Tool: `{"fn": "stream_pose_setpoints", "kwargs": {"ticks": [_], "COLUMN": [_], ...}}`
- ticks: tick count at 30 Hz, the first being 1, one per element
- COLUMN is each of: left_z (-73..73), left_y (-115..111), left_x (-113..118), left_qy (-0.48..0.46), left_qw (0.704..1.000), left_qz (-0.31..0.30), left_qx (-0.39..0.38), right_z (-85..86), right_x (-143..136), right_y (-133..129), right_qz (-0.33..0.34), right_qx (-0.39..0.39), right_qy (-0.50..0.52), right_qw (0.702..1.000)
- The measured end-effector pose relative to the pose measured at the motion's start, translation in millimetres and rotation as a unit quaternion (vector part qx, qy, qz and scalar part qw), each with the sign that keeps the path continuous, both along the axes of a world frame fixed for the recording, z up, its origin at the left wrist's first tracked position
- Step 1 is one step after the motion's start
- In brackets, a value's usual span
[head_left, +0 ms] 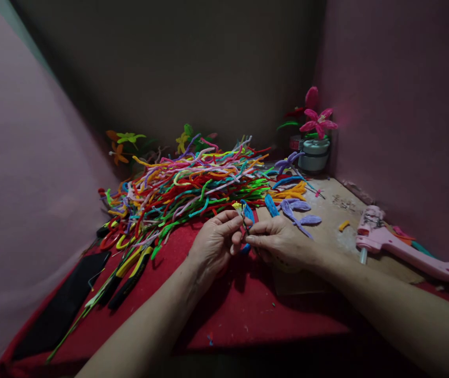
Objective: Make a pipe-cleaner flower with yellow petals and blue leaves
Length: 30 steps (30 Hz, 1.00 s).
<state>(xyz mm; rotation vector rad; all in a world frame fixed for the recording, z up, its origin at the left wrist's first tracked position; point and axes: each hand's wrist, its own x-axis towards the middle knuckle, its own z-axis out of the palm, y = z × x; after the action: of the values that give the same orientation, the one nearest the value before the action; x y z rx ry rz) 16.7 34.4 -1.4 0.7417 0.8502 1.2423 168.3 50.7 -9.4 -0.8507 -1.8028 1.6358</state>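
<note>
Near the middle of the table, my left hand (212, 239) pinches a small flower stem (245, 224) with a cluster of yellow-tipped stamens (239, 207) at its top. My right hand (279, 241) is closed with thumb and forefinger on the dark lower part of the same stem. A blue fuzzy petal (248, 212) shows just behind the stem; whether it is joined to it I cannot tell. Another blue petal (271, 205) lies just beyond my right hand. Beside that are purple pipe-cleaner petals (299, 210). My fingers hide the stem's lower end.
A big heap of coloured pipe cleaners (204, 178) lies behind my hands. Yellow-and-black pliers (132, 270) and a black phone-like slab (63, 304) lie left. At right are a pink glue gun (405, 247) and a potted pink flower (319, 123). Walls enclose the table.
</note>
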Motion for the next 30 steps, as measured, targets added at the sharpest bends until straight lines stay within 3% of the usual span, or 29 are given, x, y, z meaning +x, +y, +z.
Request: {"fn": "stream_pose_setpoints", "kwargs": {"ticks": [16, 21, 25, 30], "left_z": [2.9, 17.8, 25.2, 18.8], "left_y": [-5.5, -10.9, -14.3, -13.1], "left_x": [3.6, 1.6, -1.4, -3.7], "left_qy": [0.04, 0.088, 0.113, 0.084], "left_qw": [0.998, 0.995, 0.989, 0.976], "left_qz": [-0.032, -0.045, -0.097, -0.185], "left_qx": [0.026, 0.028, -0.02, -0.08], "right_z": [-0.4, 2.0, -1.0, -1.3], "right_x": [0.0, 5.2, 4.8, 4.2], "right_y": [1.6, 7.6, 11.2, 10.4], "right_qz": [0.041, -0.028, -0.032, 0.005], "right_qx": [-0.064, -0.043, -0.08, -0.127], "right_qy": [0.032, 0.101, 0.201, 0.212], "right_qw": [0.997, 0.994, 0.976, 0.969]}}
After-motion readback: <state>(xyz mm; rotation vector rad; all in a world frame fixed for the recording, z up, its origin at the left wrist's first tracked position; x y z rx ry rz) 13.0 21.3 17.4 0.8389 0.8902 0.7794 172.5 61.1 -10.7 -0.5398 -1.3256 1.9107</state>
